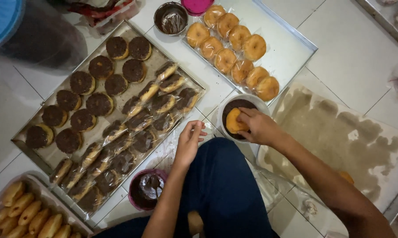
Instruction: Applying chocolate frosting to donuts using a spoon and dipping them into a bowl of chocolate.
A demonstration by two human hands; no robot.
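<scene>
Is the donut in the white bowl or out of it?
In. The right hand presses the donut into the dark chocolate inside the white bowl.

Right hand [258,127] presses a doughnut [234,121] into a chocolate bowl [263,105] (white-rimmed).

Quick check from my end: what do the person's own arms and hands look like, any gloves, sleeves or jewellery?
Both arms are bare for all that shows, with no sleeves in view. The left hand and right hand wear no gloves, and no rings, watch or bracelets show. Dark blue trousers cover the lap between the arms.
</scene>
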